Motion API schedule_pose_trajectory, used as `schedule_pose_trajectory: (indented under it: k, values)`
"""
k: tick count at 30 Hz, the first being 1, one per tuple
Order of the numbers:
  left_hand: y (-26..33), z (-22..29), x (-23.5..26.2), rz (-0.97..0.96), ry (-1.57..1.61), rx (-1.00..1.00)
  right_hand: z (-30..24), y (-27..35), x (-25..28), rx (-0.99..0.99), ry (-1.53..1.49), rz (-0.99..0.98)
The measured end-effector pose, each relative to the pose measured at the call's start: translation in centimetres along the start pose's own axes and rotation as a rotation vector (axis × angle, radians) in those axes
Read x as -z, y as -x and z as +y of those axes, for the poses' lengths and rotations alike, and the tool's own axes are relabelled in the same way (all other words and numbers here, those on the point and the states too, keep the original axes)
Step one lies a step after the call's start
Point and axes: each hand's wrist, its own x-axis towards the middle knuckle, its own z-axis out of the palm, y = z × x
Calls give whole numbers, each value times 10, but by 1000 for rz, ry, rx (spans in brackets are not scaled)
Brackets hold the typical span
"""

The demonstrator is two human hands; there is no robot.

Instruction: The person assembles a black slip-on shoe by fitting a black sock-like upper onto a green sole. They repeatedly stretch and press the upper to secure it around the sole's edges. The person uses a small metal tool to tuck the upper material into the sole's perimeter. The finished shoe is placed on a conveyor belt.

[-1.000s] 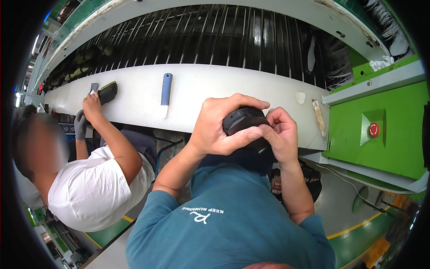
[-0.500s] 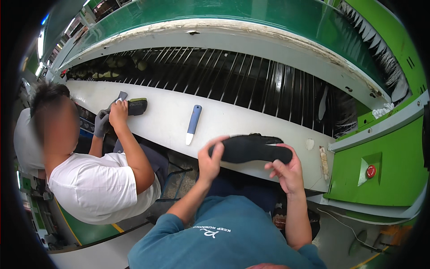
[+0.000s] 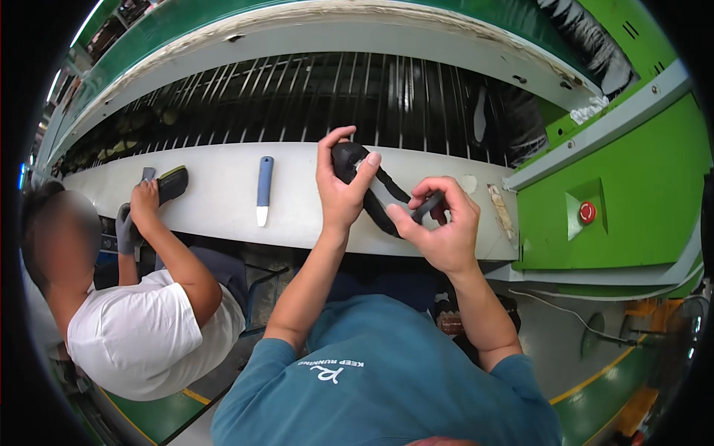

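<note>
A black shoe [image 3: 380, 214] is tilted over the near part of the white work surface, its light inside showing through the opening. My left hand [image 3: 341, 195] is closed round one end of it, thumb on top and fingers behind. At the other end my right hand [image 3: 451, 232] pinches a dark, bent insole [image 3: 427, 207] between thumb and fingers. The insole is at the shoe's opening; how far it reaches inside is hidden. To the left lies a scraper [image 3: 265, 190] with a blue handle and white blade, touched by neither hand.
A co-worker [image 3: 134, 320] at left holds a dark shoe [image 3: 174, 184] and a grey-handled tool. Behind the white ledge [image 3: 297, 160] runs a rack of metal rollers [image 3: 312, 97]. A green machine panel with a red button [image 3: 587, 212] stands at right, near a taped strip [image 3: 501, 210].
The flat black insole, held lengthwise across both hands, is now bent in my right hand at the shoe. My left hand has risen and grips the shoe. The whole view has shifted.
</note>
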Motion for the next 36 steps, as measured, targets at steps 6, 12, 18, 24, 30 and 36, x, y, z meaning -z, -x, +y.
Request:
schedule_pose_trajectory:
  k: [6,12,18,24,30,36]
  values:
    - [-2,33,-12,-146,-303,-260,0,9,8,127,1,66]
    - [-3,27,-7,-141,-290,-229,4,2,2,297,14,108]
    - [-7,24,-3,-160,-245,-161,8,-5,-13,301,22,106]
    - [-19,8,12,-196,-146,-217,10,0,-35,161,-2,105]
    - [-24,8,14,-253,-109,-80,27,-16,-53,329,203,166]
    - [-26,3,10,-258,-92,-102,26,-19,-55,331,244,179]
